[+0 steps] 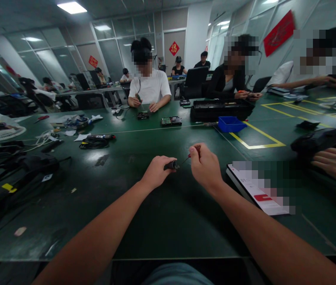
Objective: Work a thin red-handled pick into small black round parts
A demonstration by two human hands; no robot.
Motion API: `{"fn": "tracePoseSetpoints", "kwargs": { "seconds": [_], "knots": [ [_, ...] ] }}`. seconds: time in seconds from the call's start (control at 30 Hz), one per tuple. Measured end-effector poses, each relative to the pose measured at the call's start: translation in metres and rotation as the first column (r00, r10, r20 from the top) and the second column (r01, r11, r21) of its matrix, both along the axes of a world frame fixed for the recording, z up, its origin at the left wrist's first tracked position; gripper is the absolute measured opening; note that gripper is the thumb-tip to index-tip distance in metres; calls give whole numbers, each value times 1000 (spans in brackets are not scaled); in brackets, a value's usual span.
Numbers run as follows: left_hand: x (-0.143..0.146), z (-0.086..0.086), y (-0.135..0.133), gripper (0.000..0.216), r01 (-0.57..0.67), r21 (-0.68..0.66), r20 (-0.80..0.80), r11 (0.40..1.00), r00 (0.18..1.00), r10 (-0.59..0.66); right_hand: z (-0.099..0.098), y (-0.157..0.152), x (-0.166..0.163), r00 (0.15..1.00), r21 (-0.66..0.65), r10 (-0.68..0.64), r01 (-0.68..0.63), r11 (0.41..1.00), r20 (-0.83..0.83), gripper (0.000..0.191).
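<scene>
My left hand (156, 173) is closed around a small black cylindrical part (170, 165); its end faces right, and the palm and fingers hide the rest. At that end sits a small greyish piece, too small to make out. My right hand (205, 168) grips a screwdriver (188, 156) with a reddish handle, mostly covered by the fingers. Its thin shaft slants down and left toward the end of the black part. I cannot tell whether the tip touches it. Both hands are just above the green tabletop (168, 221).
Right of my hands lies a white and black box (251, 190). Farther off are a blue bin (231, 124), a long black case (221, 109) and circuit boards (171, 121). Coiled black cable (96, 141) and black gear (22, 170) lie left. Co-workers sit opposite and at right.
</scene>
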State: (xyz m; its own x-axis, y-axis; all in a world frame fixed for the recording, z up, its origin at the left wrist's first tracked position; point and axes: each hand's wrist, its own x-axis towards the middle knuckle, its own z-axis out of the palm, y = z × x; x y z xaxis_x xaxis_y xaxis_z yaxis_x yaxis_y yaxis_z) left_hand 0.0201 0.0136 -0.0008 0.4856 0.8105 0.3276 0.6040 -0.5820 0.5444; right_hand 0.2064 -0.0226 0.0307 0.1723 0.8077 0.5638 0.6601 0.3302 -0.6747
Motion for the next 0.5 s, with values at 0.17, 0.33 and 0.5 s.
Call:
{"fn": "tracePoseSetpoints", "kwargs": {
  "seconds": [0.17, 0.33, 0.5],
  "knots": [
    [2, 1, 0, 37, -13, -56, 49, 998, 999, 16, 0, 2, 3, 998, -22, -51, 51, 998, 35, 22],
    [2, 3, 4, 33, -72, -204, 348, 976, 927, 141, 2, 1, 3, 997, 32, -63, 64, 997, -35, 25],
    [3, 10, 1, 34, 45, -432, 562, 901, 794, 230, 5, -5, 2, 994, 161, -39, 56, 985, -106, 22]
  ]
}}
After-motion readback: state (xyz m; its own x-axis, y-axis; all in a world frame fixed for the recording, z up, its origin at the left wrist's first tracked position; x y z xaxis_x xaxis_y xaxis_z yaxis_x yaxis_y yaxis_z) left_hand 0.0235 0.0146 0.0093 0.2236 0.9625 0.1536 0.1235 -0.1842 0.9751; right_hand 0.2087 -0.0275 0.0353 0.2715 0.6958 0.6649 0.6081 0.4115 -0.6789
